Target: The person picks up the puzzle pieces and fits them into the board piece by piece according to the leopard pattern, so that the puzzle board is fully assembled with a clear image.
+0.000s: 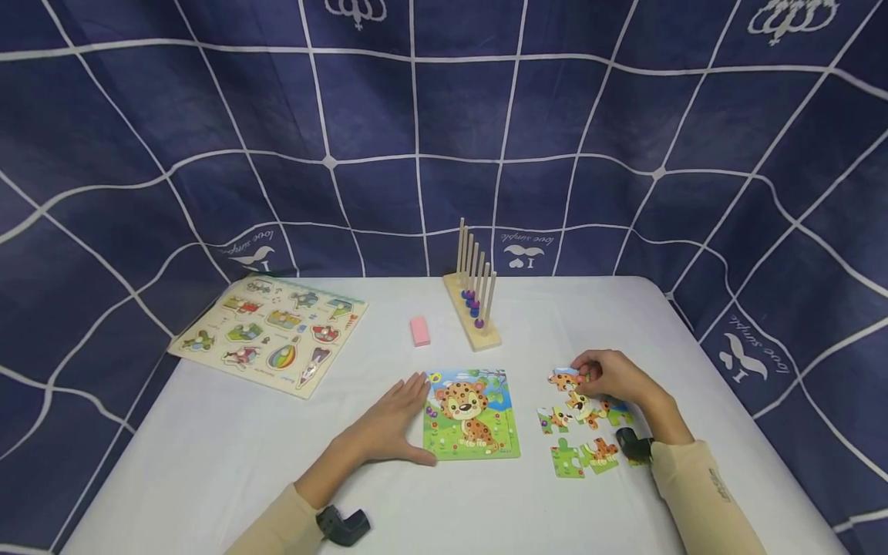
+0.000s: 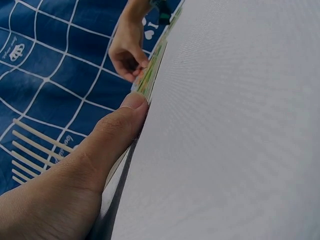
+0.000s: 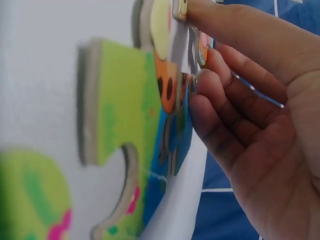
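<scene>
A square jigsaw board (image 1: 479, 420) with a cartoon leopard picture lies on the table before me. My left hand (image 1: 391, 424) rests along its left side with fingers extended, the thumb (image 2: 117, 127) at its lower left corner. To the right, my right hand (image 1: 613, 378) pinches a puzzle piece (image 1: 563, 379) with orange spotted fur between thumb and fingers. Loose puzzle pieces lie under and in front of that hand, among them a green piece (image 1: 567, 460) and one with spotted legs (image 1: 602, 453). In the right wrist view, a green piece (image 3: 120, 100) stands large beside the fingertips.
A wooden peg stand (image 1: 479, 335) with thin upright rods and purple and blue beads stands at the back. Left of it lies a pink block (image 1: 419, 331). A wooden picture board (image 1: 277, 331) with vehicle shapes lies far left. A dark blue checked cloth (image 1: 444, 123) hangs behind the table.
</scene>
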`<state>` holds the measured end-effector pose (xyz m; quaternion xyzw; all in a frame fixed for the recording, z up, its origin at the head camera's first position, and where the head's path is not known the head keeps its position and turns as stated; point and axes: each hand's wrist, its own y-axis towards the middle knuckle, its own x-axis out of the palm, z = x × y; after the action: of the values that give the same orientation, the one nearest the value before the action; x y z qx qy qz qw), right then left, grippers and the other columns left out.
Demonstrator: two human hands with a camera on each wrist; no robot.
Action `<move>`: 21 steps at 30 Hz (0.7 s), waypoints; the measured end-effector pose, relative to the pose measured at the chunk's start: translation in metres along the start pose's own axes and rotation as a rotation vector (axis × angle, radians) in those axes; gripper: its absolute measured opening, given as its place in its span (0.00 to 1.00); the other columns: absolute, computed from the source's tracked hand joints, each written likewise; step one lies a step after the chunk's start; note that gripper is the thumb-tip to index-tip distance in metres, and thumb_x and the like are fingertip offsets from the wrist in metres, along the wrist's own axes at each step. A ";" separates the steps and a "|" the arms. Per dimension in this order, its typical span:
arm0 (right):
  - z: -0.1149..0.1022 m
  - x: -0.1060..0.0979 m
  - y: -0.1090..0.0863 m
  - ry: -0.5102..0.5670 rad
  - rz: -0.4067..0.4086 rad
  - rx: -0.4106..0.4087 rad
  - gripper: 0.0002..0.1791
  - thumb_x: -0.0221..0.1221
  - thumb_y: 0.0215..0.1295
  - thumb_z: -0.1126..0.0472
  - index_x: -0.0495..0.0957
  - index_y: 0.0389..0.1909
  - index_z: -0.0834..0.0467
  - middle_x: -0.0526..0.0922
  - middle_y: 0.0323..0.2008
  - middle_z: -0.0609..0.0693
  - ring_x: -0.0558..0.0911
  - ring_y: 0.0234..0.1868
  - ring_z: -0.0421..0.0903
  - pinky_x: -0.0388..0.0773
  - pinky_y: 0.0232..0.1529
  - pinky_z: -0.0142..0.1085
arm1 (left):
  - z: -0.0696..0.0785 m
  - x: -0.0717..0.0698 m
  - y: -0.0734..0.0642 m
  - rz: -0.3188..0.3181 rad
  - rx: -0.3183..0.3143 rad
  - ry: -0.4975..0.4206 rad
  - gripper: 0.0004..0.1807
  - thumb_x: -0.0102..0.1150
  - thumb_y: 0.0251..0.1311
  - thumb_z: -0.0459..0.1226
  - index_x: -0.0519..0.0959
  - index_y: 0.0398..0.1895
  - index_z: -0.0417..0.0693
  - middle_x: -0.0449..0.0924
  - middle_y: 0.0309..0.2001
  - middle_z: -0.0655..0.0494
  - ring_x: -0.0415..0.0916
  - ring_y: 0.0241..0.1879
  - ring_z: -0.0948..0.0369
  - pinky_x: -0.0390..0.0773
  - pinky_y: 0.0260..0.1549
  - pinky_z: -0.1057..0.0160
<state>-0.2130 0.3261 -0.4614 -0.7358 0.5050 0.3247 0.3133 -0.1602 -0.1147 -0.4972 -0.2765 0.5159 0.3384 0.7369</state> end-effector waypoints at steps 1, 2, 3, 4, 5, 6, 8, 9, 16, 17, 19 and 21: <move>0.000 0.000 -0.001 0.002 0.006 -0.005 0.21 0.73 0.49 0.59 0.81 0.44 0.61 0.78 0.29 0.48 0.73 0.28 0.41 0.72 0.27 0.29 | 0.000 -0.001 0.000 0.000 0.001 0.002 0.71 0.57 0.38 0.78 0.49 0.76 0.39 0.43 0.79 0.46 0.40 0.79 0.53 0.47 0.77 0.52; -0.001 0.001 -0.001 0.005 0.013 -0.004 0.21 0.73 0.49 0.59 0.81 0.44 0.61 0.78 0.29 0.48 0.73 0.28 0.40 0.72 0.27 0.29 | 0.000 -0.001 0.000 0.002 0.002 0.001 0.71 0.57 0.38 0.77 0.49 0.76 0.39 0.43 0.79 0.45 0.40 0.79 0.53 0.47 0.77 0.52; -0.001 0.001 -0.002 0.007 0.017 -0.010 0.21 0.73 0.49 0.60 0.81 0.44 0.62 0.78 0.29 0.48 0.73 0.28 0.40 0.72 0.27 0.29 | 0.000 -0.001 0.000 0.000 0.001 0.001 0.71 0.57 0.38 0.77 0.49 0.76 0.39 0.43 0.79 0.45 0.40 0.79 0.53 0.46 0.77 0.52; -0.001 0.001 -0.002 0.008 0.023 -0.008 0.21 0.73 0.48 0.60 0.81 0.44 0.61 0.78 0.29 0.48 0.73 0.28 0.40 0.73 0.27 0.29 | 0.000 -0.001 0.000 0.000 0.002 0.000 0.71 0.57 0.38 0.77 0.49 0.76 0.39 0.43 0.78 0.45 0.40 0.79 0.53 0.47 0.77 0.52; -0.002 0.002 -0.003 0.008 0.025 -0.013 0.21 0.73 0.48 0.60 0.81 0.44 0.62 0.78 0.29 0.48 0.73 0.28 0.39 0.73 0.27 0.28 | 0.000 -0.001 0.000 -0.001 0.002 0.000 0.71 0.57 0.38 0.77 0.49 0.76 0.39 0.43 0.79 0.45 0.40 0.79 0.53 0.46 0.77 0.52; -0.002 0.002 -0.003 0.010 0.027 -0.015 0.21 0.73 0.48 0.60 0.81 0.44 0.62 0.79 0.29 0.48 0.73 0.28 0.39 0.73 0.27 0.28 | 0.001 -0.001 0.000 -0.003 0.002 -0.002 0.71 0.57 0.38 0.77 0.49 0.76 0.39 0.43 0.78 0.45 0.40 0.79 0.53 0.46 0.77 0.52; -0.003 0.002 -0.003 0.012 0.031 -0.016 0.22 0.73 0.48 0.61 0.81 0.44 0.62 0.79 0.30 0.49 0.74 0.28 0.39 0.74 0.28 0.28 | 0.001 -0.001 0.000 -0.003 0.003 -0.003 0.71 0.57 0.38 0.77 0.49 0.76 0.39 0.43 0.78 0.45 0.40 0.79 0.53 0.47 0.77 0.52; -0.003 0.002 -0.004 0.012 0.029 -0.023 0.22 0.73 0.48 0.61 0.80 0.44 0.62 0.79 0.30 0.49 0.74 0.28 0.39 0.74 0.28 0.28 | 0.001 -0.001 -0.001 -0.003 0.002 0.000 0.71 0.57 0.38 0.77 0.49 0.76 0.39 0.43 0.78 0.45 0.40 0.79 0.53 0.47 0.77 0.52; -0.004 0.003 -0.004 0.039 0.018 -0.032 0.23 0.72 0.48 0.62 0.80 0.46 0.64 0.79 0.32 0.50 0.75 0.29 0.39 0.75 0.28 0.29 | 0.001 -0.001 0.000 0.000 -0.001 0.010 0.71 0.56 0.38 0.78 0.49 0.76 0.39 0.43 0.78 0.45 0.40 0.79 0.53 0.47 0.77 0.52; -0.004 0.003 -0.004 0.043 0.014 -0.029 0.23 0.72 0.48 0.62 0.80 0.46 0.64 0.79 0.32 0.50 0.75 0.29 0.39 0.75 0.29 0.29 | 0.001 -0.001 0.000 -0.002 -0.001 0.009 0.71 0.56 0.38 0.78 0.49 0.76 0.39 0.43 0.78 0.45 0.40 0.79 0.53 0.46 0.77 0.52; -0.004 0.003 -0.004 0.050 0.005 -0.025 0.24 0.72 0.48 0.63 0.80 0.47 0.64 0.79 0.33 0.51 0.75 0.30 0.40 0.76 0.29 0.29 | 0.001 -0.001 0.000 -0.002 0.001 0.009 0.71 0.57 0.38 0.78 0.49 0.76 0.39 0.43 0.78 0.45 0.40 0.79 0.53 0.46 0.77 0.52; -0.004 0.002 -0.003 0.053 0.000 -0.027 0.24 0.72 0.48 0.63 0.79 0.47 0.64 0.79 0.33 0.51 0.75 0.30 0.40 0.76 0.30 0.29 | 0.001 -0.001 0.000 0.004 0.008 0.008 0.71 0.57 0.38 0.77 0.49 0.76 0.38 0.44 0.78 0.44 0.41 0.79 0.52 0.47 0.77 0.52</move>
<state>-0.2084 0.3225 -0.4605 -0.7483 0.5088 0.3119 0.2897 -0.1599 -0.1146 -0.4958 -0.2740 0.5208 0.3364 0.7352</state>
